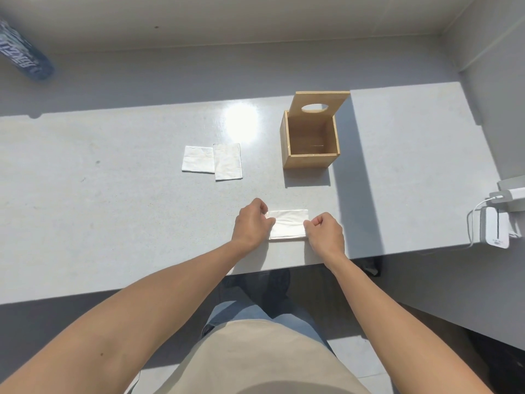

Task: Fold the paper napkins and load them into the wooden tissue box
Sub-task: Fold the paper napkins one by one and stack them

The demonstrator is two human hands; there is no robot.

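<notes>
A white paper napkin [288, 224], folded into a rectangle, lies flat near the table's front edge. My left hand [251, 224] pinches its left end and my right hand [325, 233] pinches its right end, fingers curled. Two more white napkins lie side by side farther back: a smaller one [198, 159] on the left and a taller one [227, 161] overlapping its right edge. The wooden tissue box [309, 160] stands open to the right of them. It looks empty inside. Its lid [322, 105], with an oval hole, leans upright behind it.
The grey table [113, 209] has its front edge just below my hands. A white charger with a cable [495, 227] sits at the right edge. A dark patterned cylinder [24, 51] lies at the far left. A wall runs behind the table.
</notes>
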